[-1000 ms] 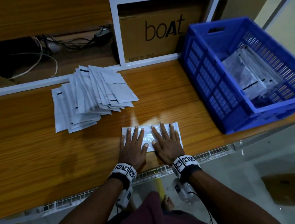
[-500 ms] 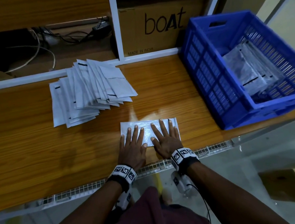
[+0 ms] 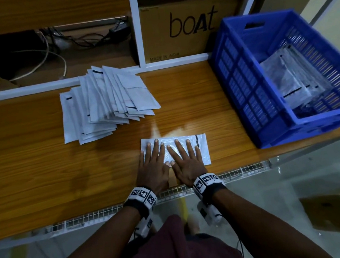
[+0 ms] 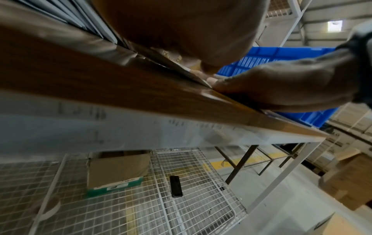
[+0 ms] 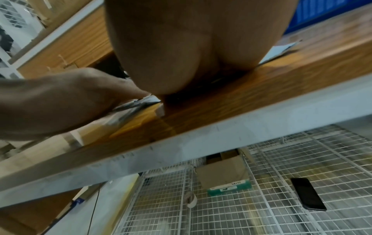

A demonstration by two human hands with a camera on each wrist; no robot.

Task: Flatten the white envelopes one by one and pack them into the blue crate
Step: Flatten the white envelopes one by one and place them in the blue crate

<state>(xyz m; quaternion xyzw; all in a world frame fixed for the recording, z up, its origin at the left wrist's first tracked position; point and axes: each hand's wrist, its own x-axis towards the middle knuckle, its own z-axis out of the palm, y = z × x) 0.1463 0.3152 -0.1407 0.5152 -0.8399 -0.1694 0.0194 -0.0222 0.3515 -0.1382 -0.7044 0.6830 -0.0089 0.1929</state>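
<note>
One white envelope [image 3: 202, 148] lies flat near the front edge of the wooden shelf [image 3: 30, 167]. Both hands press it palm down with straight fingers: my left hand [image 3: 153, 160] on its left half, my right hand [image 3: 184, 159] on its middle, thumbs nearly touching. A fanned pile of white envelopes [image 3: 106, 102] sits behind and to the left. The blue crate [image 3: 244, 81] stands at the right, with several flattened envelopes [image 3: 293, 79] inside it. In the wrist views only the heels of the palms show, on the shelf edge.
A cardboard box marked "boat" [image 3: 190, 23] stands in the rack behind, with cables [image 3: 48, 53] to its left. Below the shelf a wire rack [image 5: 261, 206] holds a small box [image 5: 225, 174] and a black phone [image 5: 308, 194]. Cartons [image 3: 338, 213] sit on the floor at right.
Both hands have slid closer together on the envelope, and its right end with the black stripe now shows. The camera has dipped slightly.
</note>
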